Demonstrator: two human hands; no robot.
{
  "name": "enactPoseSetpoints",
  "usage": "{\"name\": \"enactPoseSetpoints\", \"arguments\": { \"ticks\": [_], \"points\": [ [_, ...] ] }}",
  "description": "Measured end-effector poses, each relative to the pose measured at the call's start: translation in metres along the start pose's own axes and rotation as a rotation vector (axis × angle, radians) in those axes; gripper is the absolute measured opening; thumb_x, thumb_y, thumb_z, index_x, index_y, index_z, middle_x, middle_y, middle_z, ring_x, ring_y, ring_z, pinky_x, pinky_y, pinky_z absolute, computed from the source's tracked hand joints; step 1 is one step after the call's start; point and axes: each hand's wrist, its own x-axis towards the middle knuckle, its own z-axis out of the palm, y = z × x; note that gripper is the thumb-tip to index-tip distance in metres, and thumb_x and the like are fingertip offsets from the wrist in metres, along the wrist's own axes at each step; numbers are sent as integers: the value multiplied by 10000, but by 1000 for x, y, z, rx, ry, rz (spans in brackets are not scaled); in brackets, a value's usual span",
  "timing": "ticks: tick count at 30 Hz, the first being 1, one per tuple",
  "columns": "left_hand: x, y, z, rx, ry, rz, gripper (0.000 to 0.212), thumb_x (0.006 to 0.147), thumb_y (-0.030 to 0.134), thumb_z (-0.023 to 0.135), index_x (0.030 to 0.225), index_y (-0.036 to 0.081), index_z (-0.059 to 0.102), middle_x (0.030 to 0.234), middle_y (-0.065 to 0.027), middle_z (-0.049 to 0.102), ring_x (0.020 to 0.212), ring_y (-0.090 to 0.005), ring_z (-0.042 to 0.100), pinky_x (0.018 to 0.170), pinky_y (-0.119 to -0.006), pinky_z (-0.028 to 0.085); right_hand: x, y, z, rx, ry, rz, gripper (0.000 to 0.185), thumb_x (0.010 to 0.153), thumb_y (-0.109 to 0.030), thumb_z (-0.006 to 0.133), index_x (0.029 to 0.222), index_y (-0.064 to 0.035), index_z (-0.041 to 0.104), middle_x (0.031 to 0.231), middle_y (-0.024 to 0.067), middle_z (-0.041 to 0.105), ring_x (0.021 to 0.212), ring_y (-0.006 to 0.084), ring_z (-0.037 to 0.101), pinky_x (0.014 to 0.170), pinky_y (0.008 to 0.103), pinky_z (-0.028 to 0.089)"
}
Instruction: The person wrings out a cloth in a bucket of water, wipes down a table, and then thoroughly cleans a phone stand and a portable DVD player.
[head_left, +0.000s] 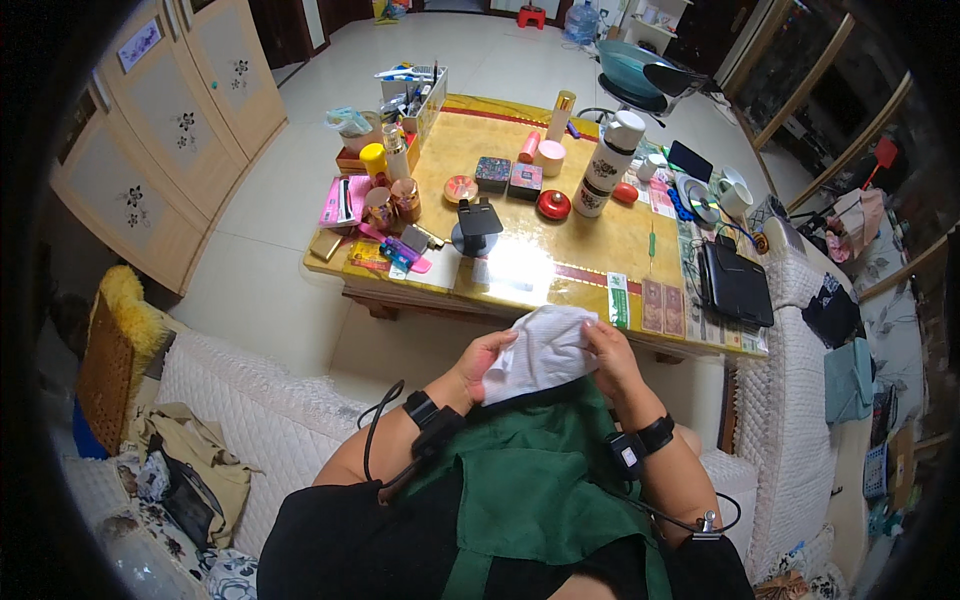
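Observation:
A white ribbed cloth (544, 349) is stretched between my two hands, above my lap and just in front of the table's near edge. My left hand (484, 364) grips its left side, thumb on top. At the upper right corner, my right hand (611, 352) pinches the fabric between thumb and fingers. The cloth looks folded or doubled, with creases across it; its underside is hidden. Below it lies the green apron (525, 495) that I wear. Both wrists carry black straps with small devices and cables.
On the yellow-topped table (450, 127) stand a phone stand (476, 225), a white patterned thermos (609, 165), a red round container (553, 205) and several cosmetic jars. A black portable device (735, 283) lies at the right. Quilted sofas (262, 397) flank me. A swivel stool (634, 94) holds a blue basin (630, 66).

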Motion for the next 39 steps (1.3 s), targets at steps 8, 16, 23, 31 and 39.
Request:
{"name": "enactPoseSetpoints", "arguments": {
  "ticks": [8, 16, 23, 31, 39],
  "points": [
    [26, -28, 18, -46, 65, 213, 484, 956, 498, 350, 1126, 76, 515, 1043, -119, 582, 994, -280, 564, 939, -447, 422, -40, 5, 39, -632, -292, -319, 447, 963, -246, 481, 1341, -15, 421, 1280, 127, 513, 1207, 222, 451, 1022, 321, 333],
    [43, -36, 36, -66, -171, 183, 515, 977, 460, 329, 1346, 102, 359, 1137, -125, 549, 1079, -263, 525, 972, -441, 394, -50, 1, 20, -966, -66, -592, 344, 882, -44, 519, 1208, -122, 594, 1247, 147, 546, 1204, 291, 456, 999, 368, 369],
    [54, -30, 55, -5, -214, 9, 574, 960, 441, 405, 1406, 103, 279, 1351, -130, 420, 1279, -261, 380, 1050, -458, 310, -17, 3, -39, -505, 235, -435, 285, 841, 58, 482, 1074, -1, 635, 926, 55, 652, 851, 104, 579, 760, 252, 477],
    [98, 60, -61, 2128, 400, 930, 357, 866, 150, 577, 1185, -2, 526, 1200, -198, 526, 1179, -350, 457, 1040, -413, 322, 27, -25, -120, -1091, 526, -824, 304, 769, 56, 472, 1006, -23, 646, 1077, 208, 624, 994, 373, 587, 882, 381, 459],
    [129, 91, -78, 2286, 492, 1014, 336, 819, 129, 574, 1130, 2, 546, 1200, -181, 527, 1247, -401, 383, 1050, -494, 280, 52, 30, -100, -1641, 359, -538, 469, 921, -303, 474, 1349, -114, 430, 1421, 158, 368, 1327, 368, 294, 1073, 496, 245]
  ]
}}
